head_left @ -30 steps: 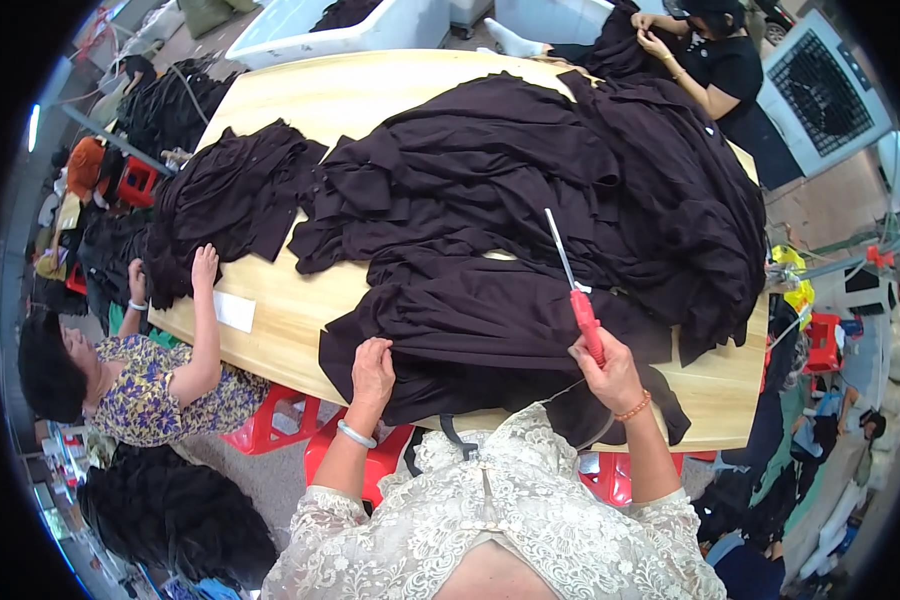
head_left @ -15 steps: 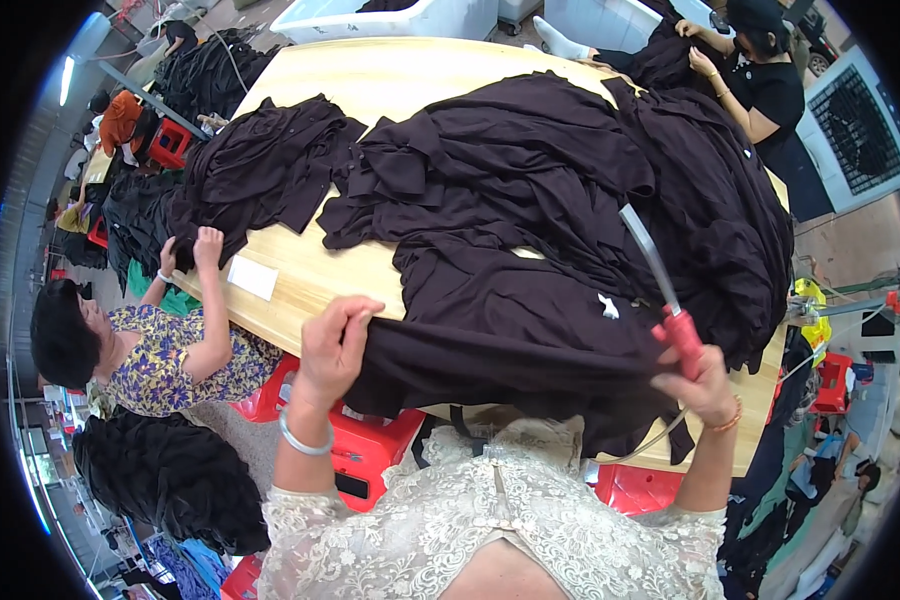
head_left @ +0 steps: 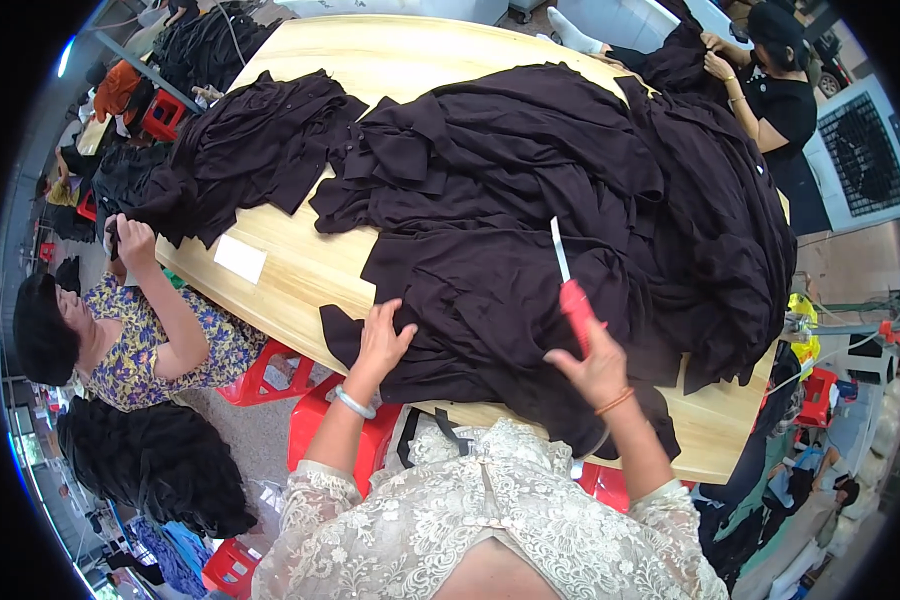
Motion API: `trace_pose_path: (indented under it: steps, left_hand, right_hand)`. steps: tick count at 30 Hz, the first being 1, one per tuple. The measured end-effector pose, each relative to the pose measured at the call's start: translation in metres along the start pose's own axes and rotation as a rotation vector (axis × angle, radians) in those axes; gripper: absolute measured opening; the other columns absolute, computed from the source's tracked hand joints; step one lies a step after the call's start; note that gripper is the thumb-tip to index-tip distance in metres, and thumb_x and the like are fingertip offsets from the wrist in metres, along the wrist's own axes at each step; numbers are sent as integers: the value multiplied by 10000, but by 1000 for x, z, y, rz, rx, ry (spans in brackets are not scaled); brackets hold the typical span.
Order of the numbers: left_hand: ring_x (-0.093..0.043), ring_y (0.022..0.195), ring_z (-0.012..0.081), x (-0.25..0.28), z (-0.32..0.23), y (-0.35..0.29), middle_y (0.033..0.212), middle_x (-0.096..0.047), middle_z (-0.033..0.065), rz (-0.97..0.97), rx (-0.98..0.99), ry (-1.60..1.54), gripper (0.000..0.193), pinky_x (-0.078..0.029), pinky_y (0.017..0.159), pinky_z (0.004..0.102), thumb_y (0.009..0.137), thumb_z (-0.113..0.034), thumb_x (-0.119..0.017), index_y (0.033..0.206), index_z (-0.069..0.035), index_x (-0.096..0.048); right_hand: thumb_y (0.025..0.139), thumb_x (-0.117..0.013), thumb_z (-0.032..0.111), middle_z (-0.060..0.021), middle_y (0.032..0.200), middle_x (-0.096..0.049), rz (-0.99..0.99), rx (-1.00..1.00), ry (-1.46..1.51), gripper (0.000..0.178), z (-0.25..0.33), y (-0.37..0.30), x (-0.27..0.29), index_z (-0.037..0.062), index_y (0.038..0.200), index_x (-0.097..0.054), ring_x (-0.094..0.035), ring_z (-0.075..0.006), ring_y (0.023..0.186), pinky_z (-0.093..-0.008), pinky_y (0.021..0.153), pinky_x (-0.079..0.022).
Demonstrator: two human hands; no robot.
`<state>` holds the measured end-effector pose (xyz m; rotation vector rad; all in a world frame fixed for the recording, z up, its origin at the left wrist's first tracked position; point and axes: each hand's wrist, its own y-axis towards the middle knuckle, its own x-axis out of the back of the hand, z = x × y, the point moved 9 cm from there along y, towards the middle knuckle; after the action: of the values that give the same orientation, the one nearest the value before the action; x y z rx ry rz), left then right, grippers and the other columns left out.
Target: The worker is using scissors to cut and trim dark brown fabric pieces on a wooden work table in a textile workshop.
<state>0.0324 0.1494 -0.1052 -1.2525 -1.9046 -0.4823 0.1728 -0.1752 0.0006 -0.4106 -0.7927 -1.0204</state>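
My left hand (head_left: 378,350) rests at the near left edge of a dark garment (head_left: 490,290), fingers spread and holding nothing I can see. My right hand (head_left: 598,368) grips a red-handled tool (head_left: 576,305) with a long, narrow, pale metal end pointing away over the cloth; its exact kind is unclear. The thumb stands out to the left of the handle. Beneath both hands the garment lies loosely crumpled, its near part hanging over the table's front edge. A heap of similar dark garments (head_left: 530,130) spreads just beyond it.
The light wooden table (head_left: 315,50) carries a white paper (head_left: 240,259) at left. A person in a floral top (head_left: 160,325) sits there by more dark garments (head_left: 260,140). Another person in black (head_left: 775,110) handles cloth at far right. Red stools (head_left: 315,430) stand under the near edge.
My left hand has let go of the lifted cloth and come down, fingers apart. My right hand has moved left with the tool. The near garment has dropped flatter onto the table.
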Motion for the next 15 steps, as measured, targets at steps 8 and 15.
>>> trace_pose_path:
  steps: [8, 15]
  left_hand:
    - [-606, 708, 196, -24, 45, -5, 799, -627, 90, -76, 365, -121, 381, -512, 693, 319, 733, -118, -758, 1069, -7, -619]
    - [-516, 624, 80, 19, 26, -23, 716, -551, -18, -146, 235, -627, 116, -449, 618, 222, 802, -20, -675, 873, -34, -584]
  right_hand:
    - [744, -678, 110, -205, 872, -593, 167, -110, -46, 242, -35, -7, -69, 45, 891, -497, -594, -423, 829, -485, 689, -477]
    - [862, -672, 144, 38, 652, -414, 272, -314, 420, 192, -24, 2, 14, -4, 850, -550, -363, -55, 625, -239, 529, -339]
